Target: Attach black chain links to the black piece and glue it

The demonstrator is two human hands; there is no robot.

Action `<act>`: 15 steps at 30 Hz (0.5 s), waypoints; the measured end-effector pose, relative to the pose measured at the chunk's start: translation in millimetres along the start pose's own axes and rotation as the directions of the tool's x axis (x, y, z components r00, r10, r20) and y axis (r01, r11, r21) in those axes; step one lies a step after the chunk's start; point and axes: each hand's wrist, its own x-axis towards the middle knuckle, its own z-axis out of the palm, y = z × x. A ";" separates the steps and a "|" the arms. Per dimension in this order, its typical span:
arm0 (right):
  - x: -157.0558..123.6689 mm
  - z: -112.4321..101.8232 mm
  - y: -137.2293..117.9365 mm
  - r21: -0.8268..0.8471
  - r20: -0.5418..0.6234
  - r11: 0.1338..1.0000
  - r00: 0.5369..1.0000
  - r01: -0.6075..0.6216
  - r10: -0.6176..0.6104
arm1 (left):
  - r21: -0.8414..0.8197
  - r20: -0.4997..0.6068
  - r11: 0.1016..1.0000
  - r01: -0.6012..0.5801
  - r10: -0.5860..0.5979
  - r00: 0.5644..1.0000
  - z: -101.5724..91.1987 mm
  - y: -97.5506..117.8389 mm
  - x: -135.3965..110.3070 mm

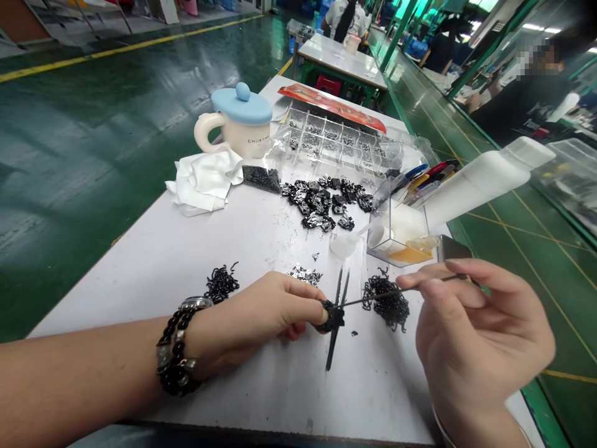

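My left hand [275,305], with a beaded bracelet at the wrist, is closed on a small black part [334,316] between thumb and fingers. Between thumb and fingertips, my right hand [480,330] grips a thin dark rod-like tool [373,298] whose tip meets the black part. Beneath the part, a pair of black tweezers [331,348] lies on the table. Small black curved pieces form one pile [386,298] near my right hand and another pile [222,282] behind my left wrist. Tiny silvery pieces [304,274] lie just past my left fingers.
Black-and-silver assemblies [321,202] are heaped mid-table before a clear compartment box [326,140]. A lidded mug [240,130] and white cloth [205,180] stand left. On the right, a clear holder [396,239] contains pens and a white bottle [489,174]. Other people sit farther off.
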 end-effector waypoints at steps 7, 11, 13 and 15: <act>-3.5 -0.3 -3.2 0.032 0.111 0.999 0.993 -0.038 0.034 | -0.009 0.006 1.000 0.004 -0.004 1.000 -0.4 0.2 1.5; -6.0 0.9 -3.7 0.036 0.132 0.999 0.991 -0.030 0.025 | 0.004 0.012 1.000 0.006 -0.006 1.000 -0.9 0.2 1.0; -5.7 0.8 -3.9 0.031 0.129 0.999 0.991 -0.039 0.035 | 0.002 0.016 1.000 0.004 -0.004 1.000 -1.2 -0.6 0.1; -4.0 0.3 -4.2 0.019 0.100 0.999 0.994 -0.044 0.042 | -0.002 0.016 1.000 0.002 -0.002 1.000 -1.2 -1.5 -0.8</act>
